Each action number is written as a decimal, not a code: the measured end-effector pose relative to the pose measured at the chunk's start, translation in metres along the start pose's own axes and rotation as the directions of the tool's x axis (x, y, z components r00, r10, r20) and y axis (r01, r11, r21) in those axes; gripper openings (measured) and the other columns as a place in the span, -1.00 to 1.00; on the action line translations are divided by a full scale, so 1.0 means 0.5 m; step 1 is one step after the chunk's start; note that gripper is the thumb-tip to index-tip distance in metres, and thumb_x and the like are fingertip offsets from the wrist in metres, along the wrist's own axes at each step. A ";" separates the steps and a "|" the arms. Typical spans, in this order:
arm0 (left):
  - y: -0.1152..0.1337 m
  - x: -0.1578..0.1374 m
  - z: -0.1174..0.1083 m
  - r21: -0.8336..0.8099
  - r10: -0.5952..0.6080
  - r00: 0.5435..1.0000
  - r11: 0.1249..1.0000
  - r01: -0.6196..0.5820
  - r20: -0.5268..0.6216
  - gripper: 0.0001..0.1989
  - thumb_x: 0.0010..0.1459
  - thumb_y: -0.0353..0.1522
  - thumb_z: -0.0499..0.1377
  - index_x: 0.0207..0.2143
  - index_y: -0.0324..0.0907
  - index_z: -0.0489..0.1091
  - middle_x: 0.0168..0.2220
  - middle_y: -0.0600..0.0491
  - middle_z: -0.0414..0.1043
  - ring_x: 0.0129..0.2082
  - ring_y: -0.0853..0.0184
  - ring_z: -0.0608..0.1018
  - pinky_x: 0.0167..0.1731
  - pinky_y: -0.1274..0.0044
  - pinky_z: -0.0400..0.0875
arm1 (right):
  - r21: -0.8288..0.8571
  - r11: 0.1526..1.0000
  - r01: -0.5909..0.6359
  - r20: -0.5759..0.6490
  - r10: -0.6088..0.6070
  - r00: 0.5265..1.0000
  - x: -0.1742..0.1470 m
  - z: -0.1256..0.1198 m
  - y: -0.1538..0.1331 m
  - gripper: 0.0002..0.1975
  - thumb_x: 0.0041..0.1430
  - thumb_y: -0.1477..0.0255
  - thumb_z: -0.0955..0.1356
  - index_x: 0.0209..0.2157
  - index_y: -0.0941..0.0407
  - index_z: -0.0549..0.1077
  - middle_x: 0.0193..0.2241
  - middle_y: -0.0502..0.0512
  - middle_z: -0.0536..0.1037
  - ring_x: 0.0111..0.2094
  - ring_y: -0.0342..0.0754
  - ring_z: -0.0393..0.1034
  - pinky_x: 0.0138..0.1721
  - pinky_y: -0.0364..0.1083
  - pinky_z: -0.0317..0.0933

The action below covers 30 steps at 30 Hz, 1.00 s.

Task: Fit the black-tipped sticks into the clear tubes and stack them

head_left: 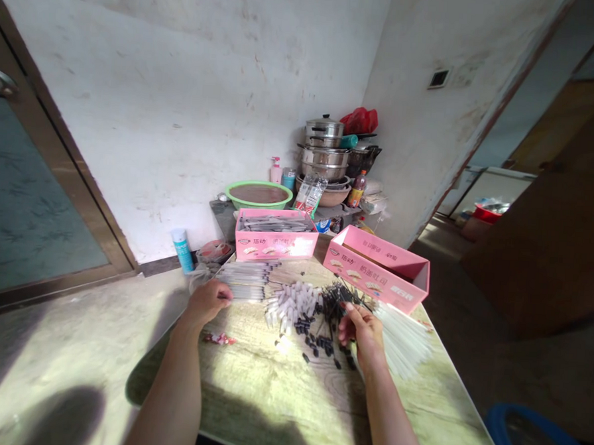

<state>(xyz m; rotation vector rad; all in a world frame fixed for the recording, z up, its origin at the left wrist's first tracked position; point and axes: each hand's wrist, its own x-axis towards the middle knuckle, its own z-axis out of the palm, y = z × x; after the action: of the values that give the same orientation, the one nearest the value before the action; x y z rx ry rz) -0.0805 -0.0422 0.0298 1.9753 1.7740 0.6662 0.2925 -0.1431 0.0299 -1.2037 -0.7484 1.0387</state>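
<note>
My left hand (209, 302) rests at the near left end of a row of thin clear tubes with dark tips (244, 281). Its fingers are pressed together; what they pinch, if anything, is too small to make out. Over a tangled pile of thin black sticks (338, 294), my right hand (364, 330) has thumb and fingers closed, with their contents hidden. Between the hands lie a heap of short whitish translucent pieces (293, 302) and scattered small black caps (323, 345). Long white tubes (403, 341) lie fanned out just right of my right hand.
A pink box (276, 244) full of greyish tubes stands at the table's back, another pink box (378, 270) at back right. Small red-and-white bits (220, 339) lie near my left wrist. Behind are a green-rimmed basin (258, 206), stacked steamer pots (324, 157) and a bottle (357, 188).
</note>
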 end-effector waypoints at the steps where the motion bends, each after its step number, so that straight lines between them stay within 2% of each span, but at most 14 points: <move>1: -0.001 0.002 0.002 0.032 -0.006 1.000 0.999 0.005 0.004 -0.85 -0.03 -0.51 0.24 -0.39 -0.15 0.56 -0.30 0.02 0.57 -0.22 0.21 0.57 -0.19 0.51 0.32 | 0.004 1.000 0.002 -0.001 -0.002 1.000 0.000 0.000 -0.001 -0.48 -0.10 0.02 0.55 -0.33 0.17 0.52 -0.70 -0.01 0.49 -0.78 -0.11 0.31 -0.80 -0.20 0.14; 5: -0.003 0.006 0.008 0.089 -0.009 1.000 0.996 0.009 0.001 -0.83 0.00 -0.53 0.22 -0.33 -0.16 0.52 -0.24 0.06 0.56 -0.16 0.27 0.57 -0.11 0.54 0.35 | 0.041 0.998 0.037 -0.055 -0.034 0.998 0.000 -0.011 -0.011 -0.50 -0.12 0.02 0.56 -0.36 0.16 0.50 -0.70 -0.02 0.49 -0.77 -0.11 0.30 -0.78 -0.19 0.12; 8: -0.003 0.007 0.008 0.091 -0.002 1.000 0.996 0.002 -0.001 -0.83 -0.01 -0.55 0.23 -0.35 -0.16 0.50 -0.25 0.09 0.56 -0.15 0.28 0.57 -0.09 0.54 0.35 | 0.025 0.993 0.113 -0.183 -0.106 0.977 0.005 -0.034 -0.017 -0.53 -0.13 0.02 0.55 -0.47 0.12 0.46 -0.72 -0.02 0.46 -0.77 -0.12 0.27 -0.76 -0.17 0.10; 11: 0.019 0.006 0.004 0.056 0.011 0.999 0.998 -0.009 -0.038 -0.82 -0.01 -0.56 0.22 -0.37 -0.14 0.49 -0.26 0.13 0.55 -0.15 0.29 0.55 -0.08 0.54 0.35 | -0.205 0.971 0.126 -0.291 -0.184 0.939 0.014 -0.059 -0.018 -0.59 -0.05 0.05 0.49 -0.58 0.09 0.42 -0.73 0.00 0.43 -0.77 -0.12 0.23 -0.73 -0.15 0.04; 12: 0.036 0.004 0.003 0.031 0.026 0.998 0.999 -0.024 -0.057 -0.82 -0.01 -0.56 0.22 -0.36 -0.14 0.49 -0.26 0.14 0.55 -0.17 0.30 0.55 -0.08 0.54 0.36 | -0.346 0.933 0.104 -0.292 -0.212 0.933 0.017 -0.065 -0.017 -0.63 -0.01 0.09 0.47 -0.57 0.10 0.44 -0.72 0.02 0.45 -0.74 -0.09 0.26 -0.69 -0.14 0.05; 13: 0.057 0.002 0.004 0.005 0.049 0.996 0.999 -0.049 -0.072 -0.82 0.00 -0.55 0.22 -0.35 -0.14 0.50 -0.26 0.14 0.55 -0.18 0.30 0.55 -0.10 0.54 0.37 | -0.506 0.859 0.079 -0.269 -0.244 0.932 0.019 -0.069 -0.016 -0.70 0.02 0.15 0.45 -0.54 0.10 0.48 -0.68 0.05 0.48 -0.69 -0.05 0.33 -0.65 -0.12 0.08; 15: 0.115 -0.005 0.012 -0.056 0.126 0.987 0.990 -0.132 -0.097 -0.81 0.02 -0.55 0.22 -0.30 -0.17 0.53 -0.25 0.10 0.54 -0.22 0.31 0.54 -0.13 0.53 0.39 | -0.787 0.617 0.031 -0.180 -0.277 0.944 0.020 -0.072 -0.014 -0.80 0.07 0.27 0.41 -0.50 0.10 0.54 -0.60 0.12 0.55 -0.54 0.03 0.46 -0.53 -0.10 0.12; 17: 0.183 -0.016 0.031 -0.103 0.224 0.972 0.968 -0.230 -0.069 -0.84 0.06 -0.53 0.24 -0.29 -0.21 0.56 -0.28 0.07 0.54 -0.26 0.30 0.55 -0.17 0.53 0.40 | -0.928 0.372 -0.007 -0.101 -0.234 0.967 0.018 -0.071 -0.016 -0.82 0.11 0.31 0.40 -0.49 0.09 0.55 -0.52 0.16 0.60 -0.41 0.09 0.53 -0.47 -0.09 0.12; 19: 0.249 -0.029 0.063 -0.146 0.321 0.947 0.937 -0.318 -0.001 -0.85 0.11 -0.51 0.24 -0.27 -0.21 0.58 -0.28 0.05 0.55 -0.29 0.30 0.57 -0.19 0.51 0.41 | -0.972 0.233 -0.038 -0.074 -0.147 0.986 0.015 -0.071 -0.022 -0.77 0.16 0.24 0.40 -0.47 0.08 0.55 -0.49 0.18 0.62 -0.36 0.11 0.54 -0.45 -0.09 0.11; 22: 0.320 -0.050 0.127 -0.212 0.505 0.860 0.851 -0.481 0.076 -0.88 0.14 -0.48 0.26 -0.28 -0.17 0.60 -0.25 0.01 0.58 -0.21 0.24 0.59 -0.13 0.47 0.43 | -0.988 0.140 -0.072 -0.081 -0.057 0.995 0.012 -0.080 -0.036 -0.75 0.17 0.18 0.41 -0.39 0.08 0.55 -0.44 0.19 0.65 -0.32 0.14 0.56 -0.43 -0.08 0.13; 24: 0.341 -0.060 0.170 -0.268 0.592 0.802 0.787 -0.556 0.076 -0.87 0.17 -0.48 0.25 -0.26 -0.15 0.60 -0.25 0.00 0.58 -0.18 0.22 0.59 -0.11 0.46 0.44 | -0.991 0.093 -0.097 -0.101 -0.031 0.994 0.012 -0.088 -0.043 -0.78 0.15 0.21 0.44 -0.32 0.08 0.56 -0.38 0.21 0.67 -0.27 0.16 0.57 -0.41 -0.08 0.14; 25: 0.344 -0.063 0.187 -0.292 0.613 0.787 0.767 -0.572 0.067 -0.86 0.17 -0.48 0.25 -0.26 -0.15 0.60 -0.25 0.00 0.58 -0.18 0.23 0.59 -0.12 0.46 0.44 | -0.992 0.072 -0.107 -0.108 -0.017 0.994 0.013 -0.091 -0.045 -0.80 0.14 0.23 0.44 -0.31 0.08 0.56 -0.35 0.22 0.67 -0.25 0.17 0.58 -0.40 -0.08 0.15; 27: 0.339 -0.067 0.213 -0.318 0.629 0.777 0.743 -0.589 0.029 -0.84 0.20 -0.48 0.22 -0.24 -0.15 0.60 -0.25 -0.01 0.58 -0.19 0.24 0.59 -0.14 0.47 0.45 | -0.993 0.039 -0.112 -0.112 0.016 0.994 0.015 -0.095 -0.044 -0.84 0.15 0.29 0.44 -0.30 0.08 0.57 -0.31 0.23 0.68 -0.21 0.17 0.58 -0.39 -0.07 0.15; 30: 0.323 -0.070 0.225 -0.332 0.597 0.801 0.748 -0.575 -0.042 -0.81 0.23 -0.50 0.18 -0.27 -0.15 0.60 -0.27 0.00 0.58 -0.22 0.26 0.58 -0.15 0.49 0.45 | -0.996 0.026 -0.085 -0.084 0.043 0.996 0.019 -0.093 -0.034 -0.88 0.17 0.35 0.40 -0.31 0.09 0.57 -0.30 0.24 0.68 -0.20 0.17 0.58 -0.38 -0.07 0.15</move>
<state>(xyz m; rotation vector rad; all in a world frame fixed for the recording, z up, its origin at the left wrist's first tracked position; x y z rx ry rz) 0.1130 -0.0930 0.0312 2.2696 0.8840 1.0003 0.3419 -0.1521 0.0353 -2.5323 -1.5557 0.3548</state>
